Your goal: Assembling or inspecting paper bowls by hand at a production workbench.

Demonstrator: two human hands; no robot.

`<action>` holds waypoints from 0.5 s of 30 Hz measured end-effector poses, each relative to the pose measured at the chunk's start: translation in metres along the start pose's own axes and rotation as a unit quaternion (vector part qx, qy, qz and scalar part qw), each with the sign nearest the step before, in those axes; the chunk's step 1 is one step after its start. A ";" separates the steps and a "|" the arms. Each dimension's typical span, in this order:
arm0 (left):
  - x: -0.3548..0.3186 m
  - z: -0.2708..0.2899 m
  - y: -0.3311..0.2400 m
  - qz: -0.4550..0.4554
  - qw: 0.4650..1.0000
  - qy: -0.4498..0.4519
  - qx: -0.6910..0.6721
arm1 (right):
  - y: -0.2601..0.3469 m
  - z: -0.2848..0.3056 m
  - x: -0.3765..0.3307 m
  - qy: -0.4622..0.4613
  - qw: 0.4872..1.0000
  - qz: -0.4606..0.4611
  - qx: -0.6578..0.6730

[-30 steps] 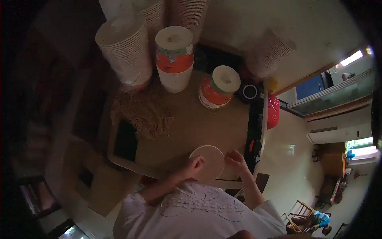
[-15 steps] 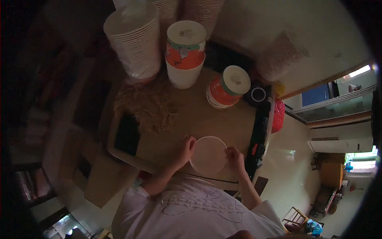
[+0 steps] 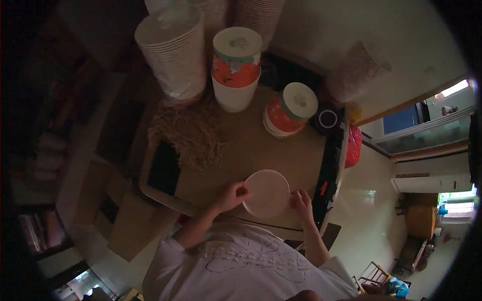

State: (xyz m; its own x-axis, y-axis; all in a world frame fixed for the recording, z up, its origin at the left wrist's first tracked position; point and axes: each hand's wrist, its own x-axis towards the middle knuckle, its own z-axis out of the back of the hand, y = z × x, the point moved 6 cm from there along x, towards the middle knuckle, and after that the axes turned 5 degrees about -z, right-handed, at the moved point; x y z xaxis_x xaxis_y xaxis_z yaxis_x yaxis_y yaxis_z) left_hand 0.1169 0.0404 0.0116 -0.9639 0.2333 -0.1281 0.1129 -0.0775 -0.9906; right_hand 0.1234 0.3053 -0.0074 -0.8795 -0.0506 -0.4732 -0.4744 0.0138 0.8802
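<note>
A white round paper tub (image 3: 267,194), its wide circular end facing up, is in front of me at the near side of the table. My left hand (image 3: 233,195) is closed at the tub's left rim, thumb and fingers pinched there. At the right rim my right hand (image 3: 301,201) has its fingers bent together; whether they grip the edge or something small beside it is too dim to make out. Beyond my left hand lies a tangled bundle of brown cords (image 3: 193,138).
Two orange, green and white tubs stand upside down: one (image 3: 237,65) on a white tub, another (image 3: 291,110) farther right. Tall stacks of white tubs (image 3: 173,55) rise at the back. A dark round object (image 3: 327,119) and a red item (image 3: 328,188) lie along the table's right side.
My right hand has shifted slightly right and nearer to me, away from its earlier place on the rim. My left hand has dropped a little lower along the left rim.
</note>
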 end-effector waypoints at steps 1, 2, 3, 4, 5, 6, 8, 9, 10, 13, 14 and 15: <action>-0.005 -0.001 0.000 0.007 1.000 0.011 -0.014 | -0.004 0.003 -0.002 -0.018 0.999 -0.019 -0.020; -0.007 0.001 -0.004 0.007 1.000 0.013 -0.015 | -0.006 0.005 -0.003 -0.037 0.998 -0.037 -0.041; -0.010 -0.001 -0.009 0.018 0.999 0.045 0.019 | -0.005 0.007 -0.004 -0.039 0.998 -0.036 -0.040; -0.013 -0.003 -0.012 0.029 0.995 0.077 0.052 | -0.009 0.003 -0.004 0.007 0.990 -0.096 -0.106; -0.015 -0.001 -0.012 0.028 0.995 0.076 0.052 | -0.012 -0.003 -0.006 0.054 0.972 -0.154 -0.172; -0.018 -0.001 -0.015 0.011 0.993 0.087 0.084 | -0.009 -0.008 -0.007 0.055 0.972 -0.152 -0.172; -0.019 -0.003 -0.021 -0.010 0.989 0.096 0.115 | 0.000 -0.012 -0.010 0.006 0.967 -0.157 -0.202; -0.017 -0.002 -0.027 -0.024 0.992 0.062 0.109 | 0.001 -0.009 -0.009 0.005 0.967 -0.154 -0.205; -0.015 0.000 -0.035 -0.039 0.994 0.027 0.101 | 0.006 -0.012 -0.008 0.054 0.992 -0.113 -0.004; -0.005 0.008 -0.088 -0.184 0.959 -0.080 0.202 | 0.030 -0.006 -0.002 0.088 0.952 -0.070 0.283; 0.002 0.009 -0.091 -0.188 0.958 -0.085 0.201 | 0.039 -0.003 0.002 0.075 0.924 -0.073 0.368; 0.006 0.013 -0.101 -0.248 0.926 -0.144 0.246 | 0.046 -0.002 0.009 0.079 0.926 -0.071 0.363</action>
State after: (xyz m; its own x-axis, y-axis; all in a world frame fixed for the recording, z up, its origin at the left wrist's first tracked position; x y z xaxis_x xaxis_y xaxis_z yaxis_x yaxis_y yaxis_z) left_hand 0.0964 0.0366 0.1112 -0.9002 0.0956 0.4249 -0.4158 -0.4788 -0.7732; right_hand 0.0940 0.3032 0.0294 -0.8175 -0.2482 -0.5198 -0.5351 0.6612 0.5259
